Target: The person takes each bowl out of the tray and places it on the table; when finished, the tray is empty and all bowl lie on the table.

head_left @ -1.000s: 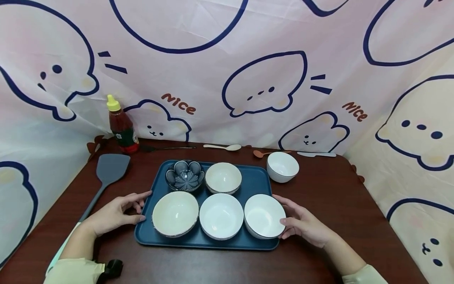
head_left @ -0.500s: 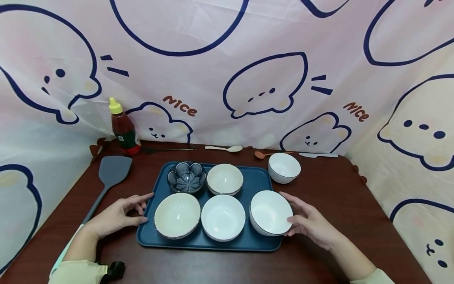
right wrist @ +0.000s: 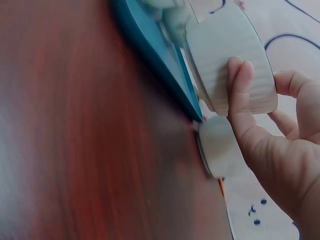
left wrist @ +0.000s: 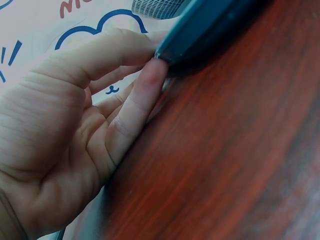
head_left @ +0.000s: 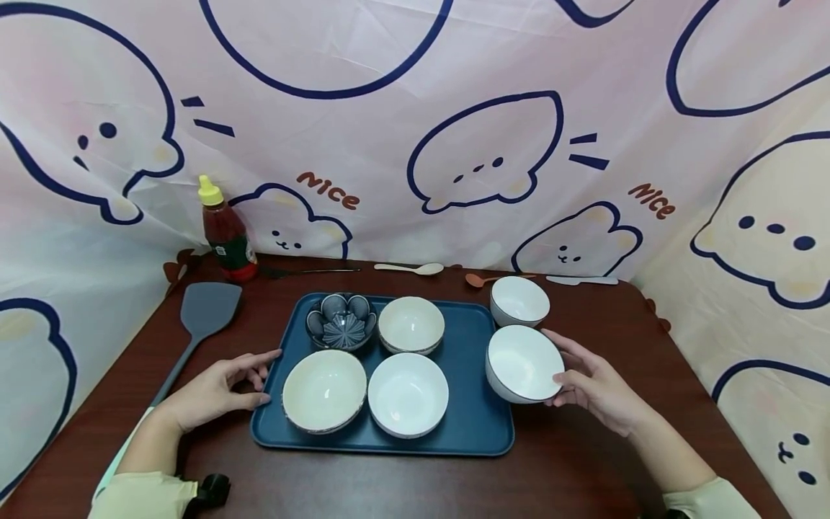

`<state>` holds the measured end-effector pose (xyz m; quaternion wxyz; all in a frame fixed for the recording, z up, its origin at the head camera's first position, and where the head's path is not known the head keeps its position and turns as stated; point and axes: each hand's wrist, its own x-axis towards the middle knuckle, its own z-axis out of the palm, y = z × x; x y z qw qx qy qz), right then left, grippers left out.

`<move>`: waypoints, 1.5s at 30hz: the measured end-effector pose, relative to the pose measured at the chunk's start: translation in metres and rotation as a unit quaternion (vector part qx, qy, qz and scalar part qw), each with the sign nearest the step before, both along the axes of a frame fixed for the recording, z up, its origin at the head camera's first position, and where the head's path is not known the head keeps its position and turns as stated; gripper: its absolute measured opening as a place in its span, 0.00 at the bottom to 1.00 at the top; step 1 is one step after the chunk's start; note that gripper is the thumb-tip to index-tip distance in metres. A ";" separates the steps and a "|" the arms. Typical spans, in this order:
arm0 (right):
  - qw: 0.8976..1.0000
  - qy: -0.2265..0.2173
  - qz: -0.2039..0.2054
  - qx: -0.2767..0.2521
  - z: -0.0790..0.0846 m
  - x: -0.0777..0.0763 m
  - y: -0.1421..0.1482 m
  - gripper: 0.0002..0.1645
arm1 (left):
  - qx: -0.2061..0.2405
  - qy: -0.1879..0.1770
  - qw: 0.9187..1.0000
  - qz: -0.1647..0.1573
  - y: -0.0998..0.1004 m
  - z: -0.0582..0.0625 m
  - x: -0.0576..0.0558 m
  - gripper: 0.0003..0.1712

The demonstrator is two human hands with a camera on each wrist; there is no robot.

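Note:
In the head view my right hand point(head_left: 593, 386) holds a white bowl point(head_left: 524, 364) by its side, over the right edge of the blue tray point(head_left: 473, 440). The right wrist view shows fingers point(right wrist: 240, 95) on the bowl's ribbed outer wall. My left hand point(head_left: 217, 393) holds the tray's left rim, thumb and fingertips close at the edge in the left wrist view. On the tray stand a dark flower-shaped bowl point(head_left: 341, 328), a small cream bowl point(head_left: 411, 324), a larger cream bowl point(head_left: 324, 391) and a white bowl point(head_left: 407, 395).
Another white bowl point(head_left: 519, 301) stands beyond the held one, off the tray. A grey spatula point(head_left: 210, 310) lies left, near a red sauce bottle point(head_left: 227, 241). Along the back lie a white spoon point(head_left: 421, 269), an orange-brown spoon point(head_left: 476, 280), a white knife point(head_left: 580, 281) and a dark fork point(head_left: 285, 272).
My right hand has carried the white bowl up from the tray's front right corner, to the right and farther back. The left hand stays at the tray's left rim.

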<state>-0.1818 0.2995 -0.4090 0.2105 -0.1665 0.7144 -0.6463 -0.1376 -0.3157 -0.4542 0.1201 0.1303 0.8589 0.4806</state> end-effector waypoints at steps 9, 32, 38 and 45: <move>0.999 -0.004 -0.033 0.008 0.001 -0.014 0.030 0.42 | -0.012 -0.006 1.000 0.008 -0.006 -0.001 0.012 0.40; 0.986 -0.080 -0.116 -0.088 0.001 -0.067 0.109 0.41 | 0.009 -0.010 1.000 0.000 -0.001 0.001 0.003 0.40; 0.982 -0.106 -0.144 -0.060 -0.001 -0.084 0.104 0.45 | 0.008 -0.008 1.000 0.006 -0.002 0.001 0.005 0.40; 0.980 -0.127 -0.148 -0.049 -0.007 -0.094 0.107 0.46 | 0.012 -0.012 1.000 0.004 0.001 0.003 0.004 0.40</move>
